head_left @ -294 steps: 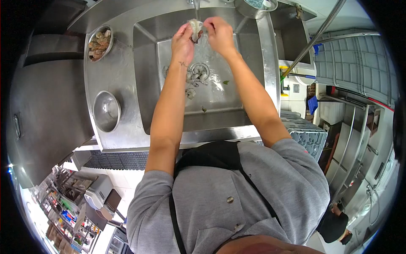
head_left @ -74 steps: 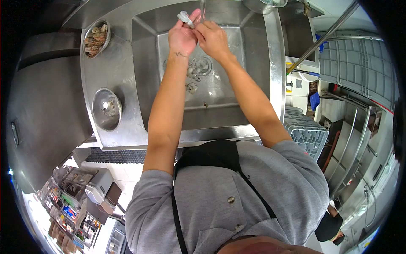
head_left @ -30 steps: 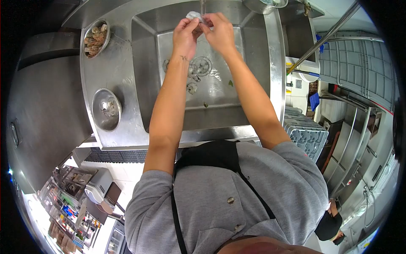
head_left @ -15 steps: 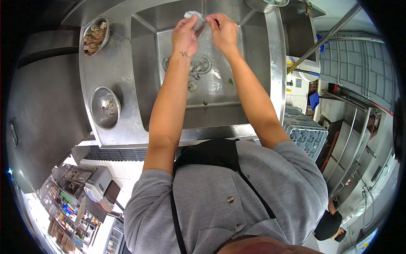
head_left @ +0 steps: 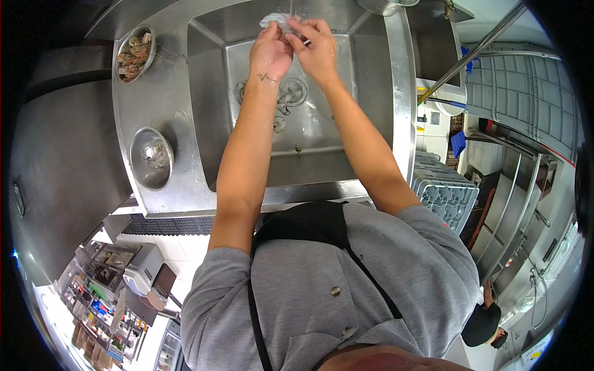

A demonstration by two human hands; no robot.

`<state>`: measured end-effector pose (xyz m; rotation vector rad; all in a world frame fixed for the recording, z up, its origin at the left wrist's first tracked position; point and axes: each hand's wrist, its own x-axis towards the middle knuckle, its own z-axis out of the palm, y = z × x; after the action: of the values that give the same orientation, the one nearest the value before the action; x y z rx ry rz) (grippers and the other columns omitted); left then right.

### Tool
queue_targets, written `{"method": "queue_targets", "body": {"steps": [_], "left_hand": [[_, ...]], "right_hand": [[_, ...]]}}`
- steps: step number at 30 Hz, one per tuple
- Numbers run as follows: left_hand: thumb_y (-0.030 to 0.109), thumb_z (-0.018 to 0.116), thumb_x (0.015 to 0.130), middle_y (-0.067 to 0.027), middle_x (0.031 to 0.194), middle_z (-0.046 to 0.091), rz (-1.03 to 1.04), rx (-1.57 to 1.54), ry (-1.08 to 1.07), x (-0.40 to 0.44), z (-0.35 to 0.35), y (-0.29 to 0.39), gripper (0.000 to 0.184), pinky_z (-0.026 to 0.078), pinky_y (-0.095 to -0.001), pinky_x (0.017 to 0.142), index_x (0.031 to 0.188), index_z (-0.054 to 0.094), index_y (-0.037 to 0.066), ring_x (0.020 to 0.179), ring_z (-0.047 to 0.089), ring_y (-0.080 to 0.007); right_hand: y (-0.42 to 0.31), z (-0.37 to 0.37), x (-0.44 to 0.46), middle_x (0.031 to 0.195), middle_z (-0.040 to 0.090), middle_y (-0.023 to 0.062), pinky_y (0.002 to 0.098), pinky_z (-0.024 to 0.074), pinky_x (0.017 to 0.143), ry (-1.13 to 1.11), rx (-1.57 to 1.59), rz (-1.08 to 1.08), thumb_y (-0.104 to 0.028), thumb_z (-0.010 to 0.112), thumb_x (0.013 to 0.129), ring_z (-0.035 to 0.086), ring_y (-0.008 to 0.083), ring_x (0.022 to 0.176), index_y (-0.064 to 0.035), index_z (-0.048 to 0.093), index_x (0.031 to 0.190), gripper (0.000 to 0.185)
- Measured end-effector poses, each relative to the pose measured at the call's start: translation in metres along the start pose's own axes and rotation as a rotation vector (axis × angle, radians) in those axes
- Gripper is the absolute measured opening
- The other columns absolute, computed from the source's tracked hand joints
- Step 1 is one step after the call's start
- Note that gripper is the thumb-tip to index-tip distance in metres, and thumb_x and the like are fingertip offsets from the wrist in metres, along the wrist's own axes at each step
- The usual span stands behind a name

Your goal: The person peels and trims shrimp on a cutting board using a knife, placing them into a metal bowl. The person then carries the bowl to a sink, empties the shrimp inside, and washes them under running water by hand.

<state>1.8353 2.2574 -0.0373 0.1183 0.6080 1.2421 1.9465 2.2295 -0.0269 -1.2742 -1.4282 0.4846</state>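
Over the far side of the steel sink (head_left: 309,167), my left hand (head_left: 271,54) holds a pale, whitish shrimp (head_left: 274,20) at its fingertips. My right hand (head_left: 314,49) touches the near right end of that shrimp with its fingers pinched together. Both hands are close beside the thin water stream from the tap. Below them, pale peeled shrimp (head_left: 286,99) lie round the drain, with another small pale piece (head_left: 278,125) nearer to me. A steel bowl (head_left: 134,55) of brownish shrimp or shells stands at the upper left. The lower left bowl (head_left: 151,158) holds some pale pieces.
A steel pot (head_left: 387,5) stands behind the sink at the right. A metal pole (head_left: 473,49) slants across the upper right. Grey crates (head_left: 444,191) are stacked right of the sink. Another person (head_left: 482,324) in dark clothing is at the lower right.
Pale pieces have appeared in the lower left bowl since the oldest frame. Compared with half a second ago, my right hand has moved left, closer to my left hand, onto the shrimp.
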Motion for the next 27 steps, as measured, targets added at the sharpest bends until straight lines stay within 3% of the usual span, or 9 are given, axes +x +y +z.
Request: {"method": "queue_targets", "body": {"steps": [4,6,9,14,17,19,22,25,27], "left_hand": [[0.024,0.039,0.108,-0.0156,0.121,0.059,-0.034,-0.151,0.032,-0.006,0.013,-0.001,0.032,0.046,-0.043,0.103,0.121,0.051,-0.002,0.121,0.056,-0.0325],[0.028,0.035,0.108,-0.0199,0.136,0.055,0.04,-0.079,0.056,-0.007,0.018,-0.002,0.037,0.038,-0.0454,0.112,0.124,0.052,-0.001,0.126,0.054,-0.0314],[0.027,0.035,0.108,-0.0159,0.125,0.058,0.002,-0.12,0.031,-0.009,0.018,0.001,0.037,0.041,-0.0476,0.109,0.125,0.049,-0.003,0.126,0.052,-0.0336],[0.026,0.037,0.108,-0.0157,0.128,0.058,-0.022,-0.118,-0.062,-0.006,0.013,0.001,0.033,0.041,-0.0486,0.108,0.124,0.05,0.0,0.121,0.054,-0.032],[0.027,0.036,0.108,-0.0169,0.135,0.056,0.0,-0.116,-0.082,0.008,-0.008,0.002,0.035,0.041,-0.0463,0.107,0.127,0.05,0.001,0.123,0.053,-0.0318],[0.029,0.033,0.109,-0.0177,0.139,0.053,0.011,-0.071,-0.103,0.0,0.001,0.007,0.039,0.04,-0.0442,0.109,0.131,0.049,0.001,0.126,0.051,-0.0321],[0.028,0.035,0.108,-0.0162,0.142,0.051,0.156,0.148,0.042,-0.014,0.012,0.011,0.038,0.042,-0.0433,0.107,0.133,0.045,0.002,0.129,0.049,-0.0321],[0.026,0.037,0.108,-0.015,0.146,0.049,0.175,0.163,0.054,-0.018,0.012,0.018,0.036,0.043,-0.0431,0.106,0.134,0.041,0.002,0.135,0.045,-0.0311],[0.024,0.042,0.106,-0.017,0.139,0.055,0.205,0.173,0.052,-0.022,0.009,0.027,0.031,0.044,-0.0446,0.105,0.128,0.045,0.002,0.131,0.05,-0.0326]], "right_hand": [[0.0,0.0,-0.014,0.092,0.062,0.0094,0.0341,0.0519,0.064,-0.009,0.019,0.045,-0.007,0.077,0.077,0.064,0.0248,0.076,-0.007,0.075,0.094,0.017],[-0.002,-0.003,-0.014,0.091,0.062,0.0094,0.0345,0.0518,0.065,-0.008,0.042,0.079,-0.007,0.077,0.077,0.063,0.0248,0.076,-0.0067,0.074,0.093,0.017],[-0.017,-0.008,-0.006,0.088,0.062,0.0098,0.0359,0.0514,0.065,0.0,0.042,0.107,-0.009,0.076,0.077,0.063,0.026,0.075,-0.0062,0.073,0.093,0.016],[-0.005,-0.001,0.005,0.086,0.063,0.012,0.038,0.0502,0.063,-0.092,-0.114,0.017,-0.01,0.073,0.079,0.063,0.0298,0.076,-0.0056,0.07,0.091,0.013],[-0.001,0.002,0.003,0.08,0.064,0.0138,0.0336,0.0505,0.062,-0.07,-0.163,-0.115,-0.011,0.074,0.083,0.063,0.0218,0.067,-0.002,0.069,0.09,0.013],[-0.005,0.0,0.0,0.079,0.066,0.0122,0.0317,0.0496,0.062,-0.049,-0.01,0.031,-0.012,0.073,0.085,0.062,0.0195,0.066,-0.0021,0.068,0.088,0.012],[-0.005,-0.003,0.0,0.077,0.067,0.0095,0.0301,0.0486,0.062,-0.075,0.02,0.127,-0.012,0.071,0.088,0.061,0.0163,0.066,-0.0029,0.067,0.089,0.01],[-0.001,-0.002,0.002,0.083,0.068,0.0121,0.0357,0.0495,0.062,-0.088,0.083,0.189,-0.007,0.068,0.085,0.064,0.0227,0.068,-0.002,0.066,0.087,0.006],[0.002,-0.001,0.006,0.082,0.069,0.0116,0.0354,0.0497,0.061,-0.115,0.117,0.3,-0.007,0.067,0.086,0.064,0.0204,0.068,-0.0015,0.066,0.088,0.006]]}}
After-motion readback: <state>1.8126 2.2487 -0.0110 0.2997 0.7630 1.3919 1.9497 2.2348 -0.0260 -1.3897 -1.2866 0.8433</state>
